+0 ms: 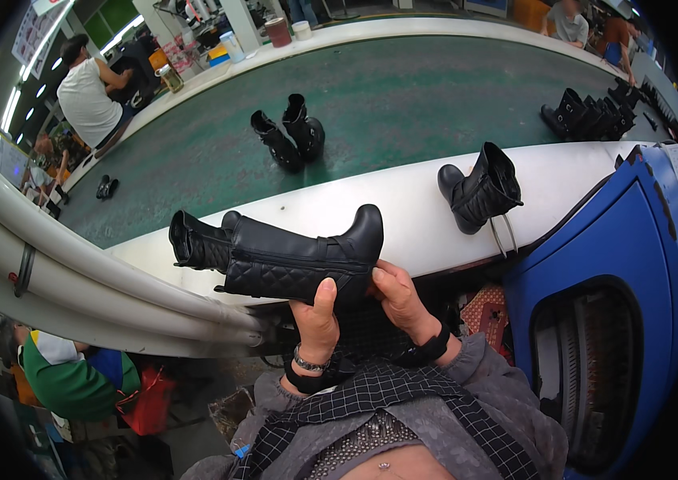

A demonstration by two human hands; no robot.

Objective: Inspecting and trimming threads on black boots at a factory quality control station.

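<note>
A tall black boot (299,260) with a quilted shaft and a side zipper lies on its side in front of me, its toe pointing up and to the right. My left hand (319,326) is closed on its underside, thumb up against the quilted leather. My right hand (400,298) is closed at the sole and heel end, its thumb and fingertips pinched against the boot; exactly what the fingertips grip is hidden. Behind the shaft, a second black boot (204,248) rests on the white ledge (403,196). Farther right on that ledge stands another black boot (479,190), tilted over a metal prong.
Beyond the ledge runs a green conveyor belt (403,88) carrying a pair of black boots (289,136) and, at far right, several more boots (587,116). A blue machine (595,264) stands close on my right, thick pale pipes (99,280) on my left. Other people work around the line.
</note>
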